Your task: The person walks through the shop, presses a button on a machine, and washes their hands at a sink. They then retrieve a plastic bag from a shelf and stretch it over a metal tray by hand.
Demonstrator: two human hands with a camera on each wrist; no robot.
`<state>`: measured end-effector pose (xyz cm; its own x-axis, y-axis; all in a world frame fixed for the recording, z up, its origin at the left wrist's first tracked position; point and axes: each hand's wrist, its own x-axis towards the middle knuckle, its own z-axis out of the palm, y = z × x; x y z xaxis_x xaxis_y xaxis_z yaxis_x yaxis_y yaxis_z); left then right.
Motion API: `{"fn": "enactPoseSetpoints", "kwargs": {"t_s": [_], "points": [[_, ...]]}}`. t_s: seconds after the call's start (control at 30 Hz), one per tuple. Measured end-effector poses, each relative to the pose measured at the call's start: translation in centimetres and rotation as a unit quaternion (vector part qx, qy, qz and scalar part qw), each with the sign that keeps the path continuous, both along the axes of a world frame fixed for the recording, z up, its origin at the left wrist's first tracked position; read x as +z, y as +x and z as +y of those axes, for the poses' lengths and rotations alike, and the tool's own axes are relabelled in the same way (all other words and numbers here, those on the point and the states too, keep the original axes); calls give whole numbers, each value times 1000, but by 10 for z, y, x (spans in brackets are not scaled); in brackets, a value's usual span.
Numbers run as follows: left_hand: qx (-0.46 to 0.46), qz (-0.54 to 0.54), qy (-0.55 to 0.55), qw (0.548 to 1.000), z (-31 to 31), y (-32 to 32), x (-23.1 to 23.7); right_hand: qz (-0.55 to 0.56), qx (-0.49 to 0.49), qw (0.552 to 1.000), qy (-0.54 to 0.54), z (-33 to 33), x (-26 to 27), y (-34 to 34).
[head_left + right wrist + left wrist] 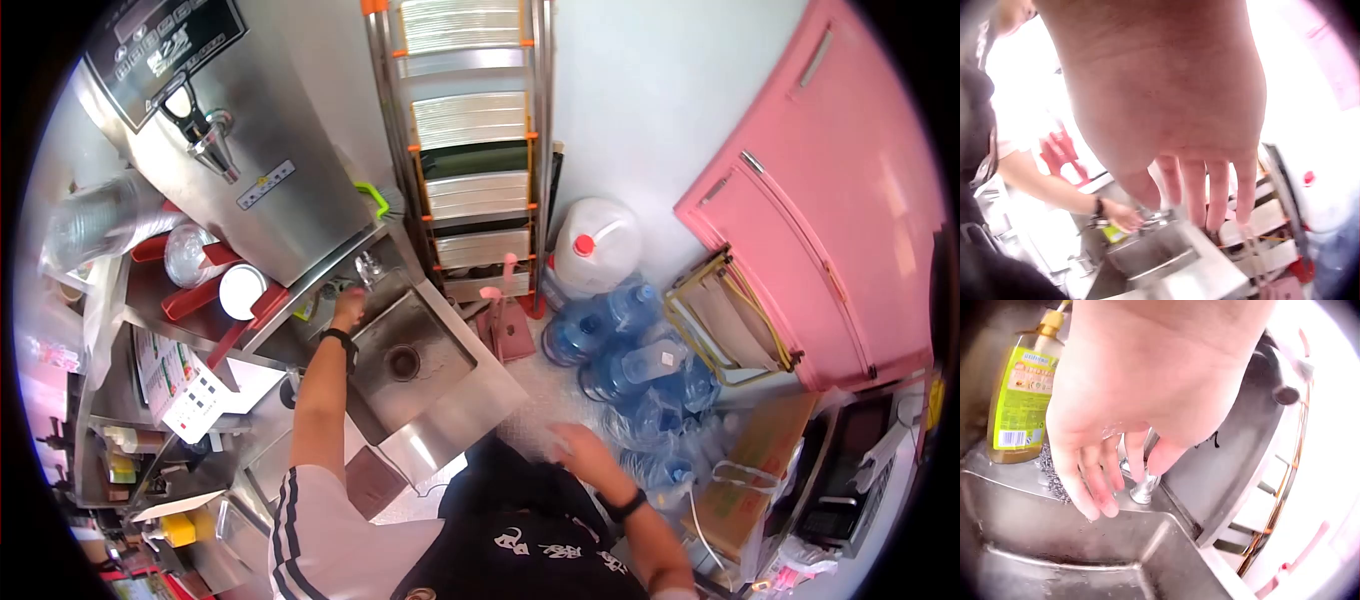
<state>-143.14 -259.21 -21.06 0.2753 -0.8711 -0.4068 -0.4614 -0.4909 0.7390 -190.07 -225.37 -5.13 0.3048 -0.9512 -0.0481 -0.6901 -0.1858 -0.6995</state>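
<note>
My left hand (348, 312) hangs over the back left corner of a steel sink (432, 432), beside the metal faucet (368, 268). In the left wrist view its fingers (1102, 500) droop loosely with nothing between them, and the faucet (1144, 489) shows just behind them. A pump bottle (1021, 403) with a yellow-green label stands on the sink's back ledge, and a grey wire scrubber (1054, 476) lies beside it, partly covered by the hand. My right hand (588, 458) is held in the air right of the sink, fingers (1215, 194) extended and holding nothing.
A large steel water dispenser (270, 130) rises at the back left, next to a folded stepladder (470, 150). Blue water bottles (640, 360) and a white jug (597, 245) crowd the floor at right. A cardboard box (760, 470) stands near my right arm.
</note>
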Motion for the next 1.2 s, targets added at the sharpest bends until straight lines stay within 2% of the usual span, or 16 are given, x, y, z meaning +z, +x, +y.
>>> {"fn": "enactPoseSetpoints", "kwargs": {"t_s": [0.1, 0.17, 0.2, 0.3, 0.37, 0.43, 0.53, 0.7, 0.77, 0.83, 0.97, 1.0, 1.07, 1.13, 1.17, 1.2], "points": [[3, -42, 36, 998, 19, -17, 0, -49, 144, 982, -111, -38, 51, 71], [117, 34, 9, 993, 26, -37, -16, -174, 255, 932, -189, -46, 51, 112], [167, 72, 19, 983, 25, -49, -23, -119, 300, 929, -181, -44, 91, 117], [248, 229, 73, 939, 36, -132, -14, -330, 237, 882, -240, -18, 73, 145], [263, 328, 46, 906, 35, -186, -19, -343, 212, 885, -233, -4, 70, 148], [189, 356, 35, 914, 47, -246, -2, -238, 176, 793, -533, 14, 89, 114], [83, 334, 13, 939, 50, -332, -8, -346, 216, 708, -576, 58, 133, 75], [-4, 351, 106, 930, 114, -496, -7, -236, 152, 711, -644, 78, 119, -10], [-102, 328, 89, 935, 159, -548, 25, -210, 159, 802, -536, 77, 89, -51], [-244, 309, 62, 917, 176, -573, 15, -107, 108, 877, -456, 86, 69, -106], [-410, 220, 54, 884, 199, -569, -27, 36, -88, 860, -501, 127, 29, -216], [-469, 250, -31, 847, 204, -559, -46, 24, -161, 885, -436, 142, 21, -241], [-513, 71, -88, 851, 193, -531, -91, 123, -271, 915, -273, 163, 13, -306], [-599, -84, -120, 787, 198, -510, -73, 91, -422, 844, -317, 178, -2, -368], [-529, -61, -151, 833, 209, -504, -72, 28, -489, 831, -264, 183, -5, -398], [-552, -81, -311, 769, 213, -497, -67, 34, -551, 800, -234, 184, -14, -426]]}}
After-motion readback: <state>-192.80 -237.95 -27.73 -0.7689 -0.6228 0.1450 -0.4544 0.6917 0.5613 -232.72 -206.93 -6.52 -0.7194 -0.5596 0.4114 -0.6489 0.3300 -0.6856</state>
